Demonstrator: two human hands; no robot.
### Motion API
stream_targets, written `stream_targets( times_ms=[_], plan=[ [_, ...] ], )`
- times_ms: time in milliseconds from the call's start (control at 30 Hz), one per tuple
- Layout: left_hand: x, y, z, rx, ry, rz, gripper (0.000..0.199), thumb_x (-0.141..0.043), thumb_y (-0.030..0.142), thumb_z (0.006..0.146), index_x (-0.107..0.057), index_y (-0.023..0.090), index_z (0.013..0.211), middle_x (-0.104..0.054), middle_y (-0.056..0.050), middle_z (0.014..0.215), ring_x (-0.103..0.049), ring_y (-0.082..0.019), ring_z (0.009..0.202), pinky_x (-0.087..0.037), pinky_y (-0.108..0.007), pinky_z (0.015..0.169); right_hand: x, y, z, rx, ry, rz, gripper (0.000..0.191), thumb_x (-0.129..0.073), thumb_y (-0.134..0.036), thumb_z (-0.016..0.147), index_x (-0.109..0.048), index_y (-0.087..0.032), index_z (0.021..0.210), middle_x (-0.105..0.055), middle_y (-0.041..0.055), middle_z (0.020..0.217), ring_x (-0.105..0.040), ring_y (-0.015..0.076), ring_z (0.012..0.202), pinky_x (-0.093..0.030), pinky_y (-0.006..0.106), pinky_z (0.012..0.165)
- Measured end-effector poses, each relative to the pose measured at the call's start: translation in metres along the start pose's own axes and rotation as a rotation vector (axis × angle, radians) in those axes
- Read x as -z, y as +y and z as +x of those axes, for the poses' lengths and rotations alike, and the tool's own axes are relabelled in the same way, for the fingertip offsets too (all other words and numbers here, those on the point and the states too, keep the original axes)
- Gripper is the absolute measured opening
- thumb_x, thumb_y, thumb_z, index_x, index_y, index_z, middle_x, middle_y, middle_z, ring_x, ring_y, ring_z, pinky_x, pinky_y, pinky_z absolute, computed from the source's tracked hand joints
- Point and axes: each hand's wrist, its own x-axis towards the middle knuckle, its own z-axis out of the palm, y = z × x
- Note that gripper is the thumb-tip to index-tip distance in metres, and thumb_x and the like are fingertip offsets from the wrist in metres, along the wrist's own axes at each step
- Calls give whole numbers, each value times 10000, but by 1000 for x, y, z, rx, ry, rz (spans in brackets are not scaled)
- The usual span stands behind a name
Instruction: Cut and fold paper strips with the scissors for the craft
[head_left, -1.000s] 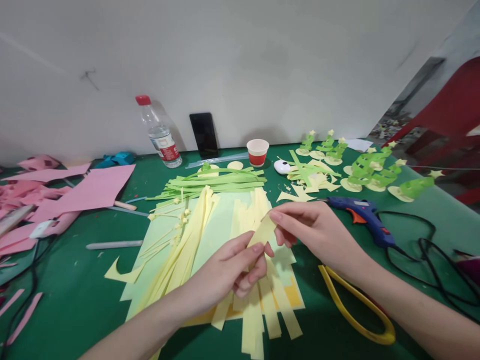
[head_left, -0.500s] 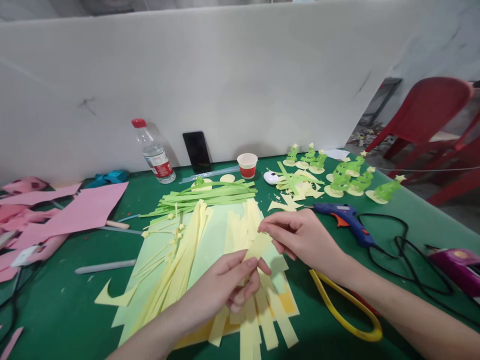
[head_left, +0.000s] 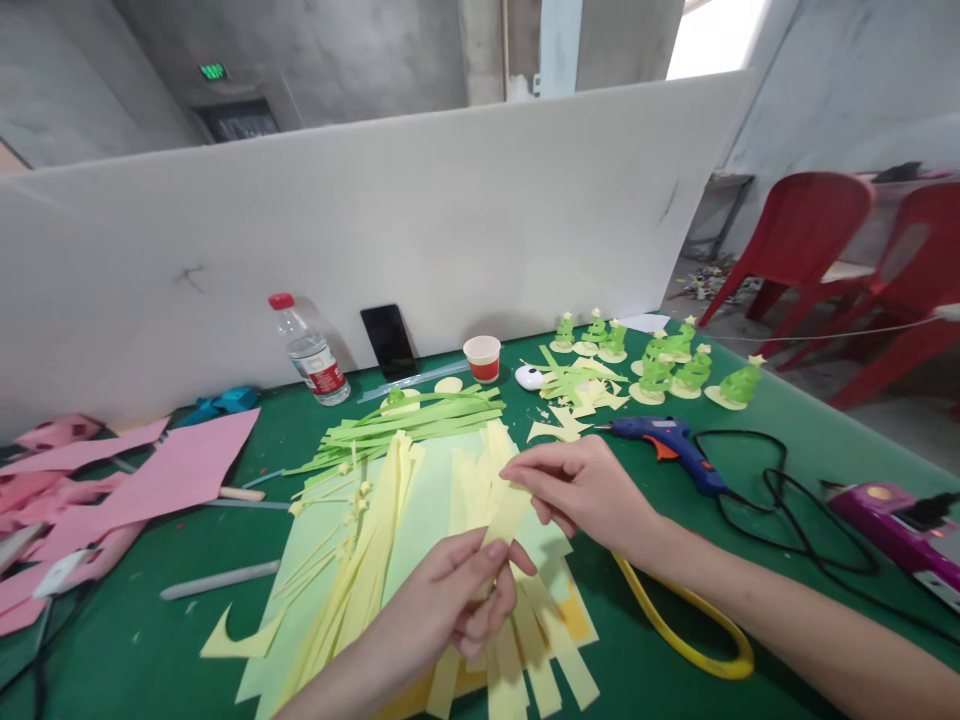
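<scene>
A pale yellow paper strip [head_left: 510,508] is held between my two hands above the green table. My left hand [head_left: 469,590] pinches its lower part between thumb and fingers. At the strip's upper end, the fingertips of my right hand [head_left: 574,485] are closed on it. More yellow paper strips [head_left: 551,640] fan out beneath my hands, and another bundle of yellow strips [head_left: 375,540] lies to the left on light green sheets [head_left: 427,500]. Thin strips with small folded paper stars [head_left: 360,490] rest beside that bundle. Yellow-handled scissors [head_left: 697,635] lie partly under my right forearm.
Behind are green paper strips [head_left: 420,418], a paper cup [head_left: 482,358], a phone [head_left: 388,340] and a bottle [head_left: 311,355]. At right lie a glue gun [head_left: 671,440] with its cord, several small green spiral trees [head_left: 652,370] and a purple power strip [head_left: 892,530]. Pink sheets [head_left: 180,465] lie left.
The view has tilted upward, showing more of the room behind the white board. Both hands keep hold of the yellow strip, with little change in their grip.
</scene>
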Motion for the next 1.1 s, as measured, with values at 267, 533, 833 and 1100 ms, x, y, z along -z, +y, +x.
stream_targets(
  times_ms=[267, 533, 833, 1100],
  plan=[
    [5, 2, -3, -71, 25, 113, 357, -458, 502, 809, -542, 159, 757, -284, 93, 465, -184, -66, 399, -165, -215, 410, 30, 7, 1, 57, 199, -216, 241, -499, -256, 771, -607, -172, 969, -633, 88, 976, -602, 160, 822, -504, 301, 714],
    [34, -5, 9, -20, 253, 768, 310, -382, 398, 849, -574, 189, 725, -595, -57, 788, -537, -233, 817, -349, -302, 690, 57, 89, -84, -282, 52, -767, 300, -566, -218, 646, -651, -148, 925, -672, 159, 826, -651, 308, 721, -538, 406, 604],
    [32, 7, 12, -77, 253, 678, 386, -297, 399, 876, -513, 179, 643, -569, -7, 746, -427, -108, 466, -379, -293, 659, 43, 119, -103, -444, 76, -758, 633, -488, -112, 560, -470, -97, 1192, -652, 140, 890, -634, 259, 712, -516, 330, 611],
    [31, 20, -2, -287, 235, 57, 250, -440, 367, 850, -525, 165, 729, -354, 82, 474, -252, -48, 364, -232, -185, 390, 63, 74, -79, -539, 93, 367, 308, -575, -290, 688, -504, -240, 983, -491, -20, 609, -449, 97, 419, -333, 199, 353]
  ],
)
